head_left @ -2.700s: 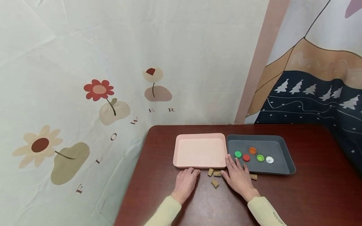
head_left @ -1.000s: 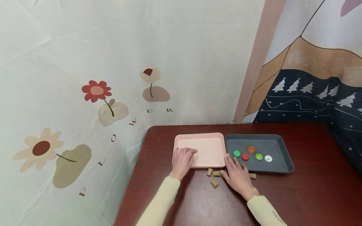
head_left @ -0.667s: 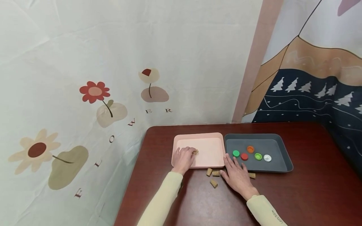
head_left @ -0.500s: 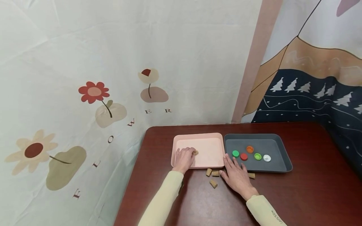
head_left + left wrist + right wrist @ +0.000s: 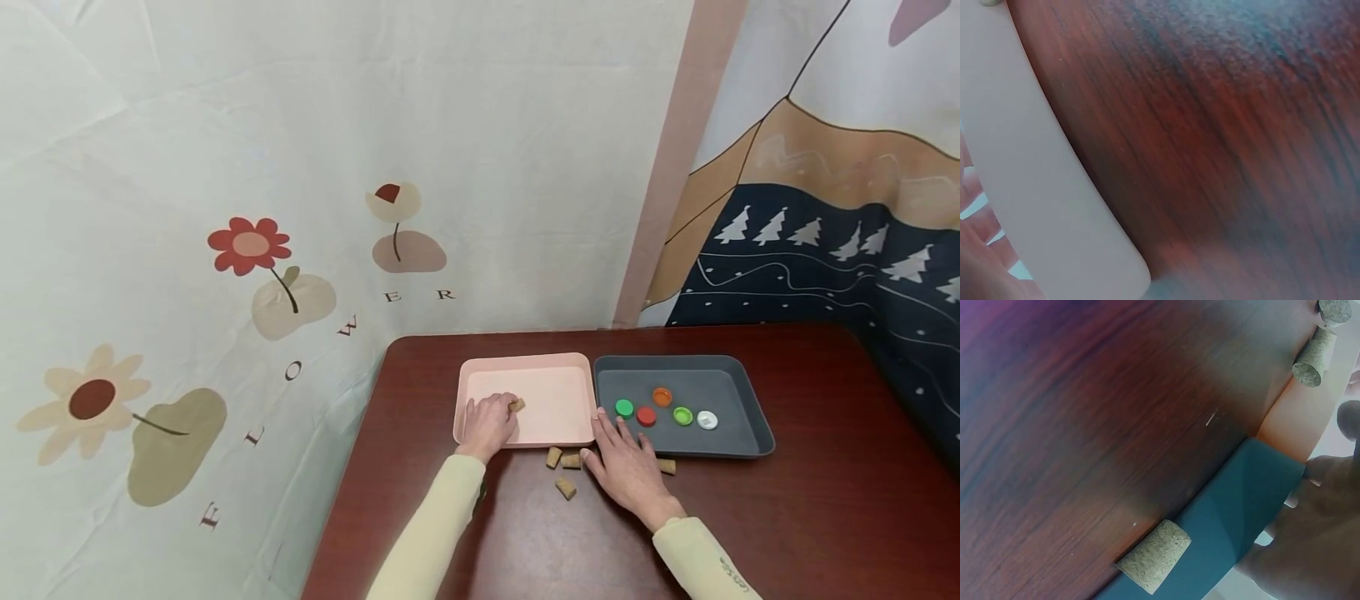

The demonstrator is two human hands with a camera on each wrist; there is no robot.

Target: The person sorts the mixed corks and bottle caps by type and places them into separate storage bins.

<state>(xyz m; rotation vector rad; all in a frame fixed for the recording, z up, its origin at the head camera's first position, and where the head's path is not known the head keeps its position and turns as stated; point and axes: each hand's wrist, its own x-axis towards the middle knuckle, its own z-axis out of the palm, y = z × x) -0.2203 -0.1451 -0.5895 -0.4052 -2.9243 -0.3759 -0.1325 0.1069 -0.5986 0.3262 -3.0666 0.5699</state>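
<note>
My left hand (image 5: 489, 425) reaches over the near rim of the pink tray (image 5: 558, 396). Its fingers and thumb pinch a cork (image 5: 517, 405) low over the tray floor. In the left wrist view, the tray's outer wall (image 5: 1054, 175) covers most of the fingers (image 5: 984, 224). My right hand (image 5: 628, 471) lies spread with straight fingers at the near left corner of the dark grey tray (image 5: 723, 387), holding nothing. Close to it, another cork (image 5: 1155, 556) lies against that tray's wall in the right wrist view.
Several bottle caps sit in the grey tray: green (image 5: 624, 408), red (image 5: 647, 416), orange (image 5: 662, 397), light green (image 5: 682, 416) and white (image 5: 707, 420). More corks lie before the trays, one cork (image 5: 566, 488) nearer me. Printed cloth (image 5: 525, 167) hangs behind the table.
From the table before the pink tray, my left hand has moved forward into it with a cork, then lowered slightly and stayed almost still. The right hand has kept its place.
</note>
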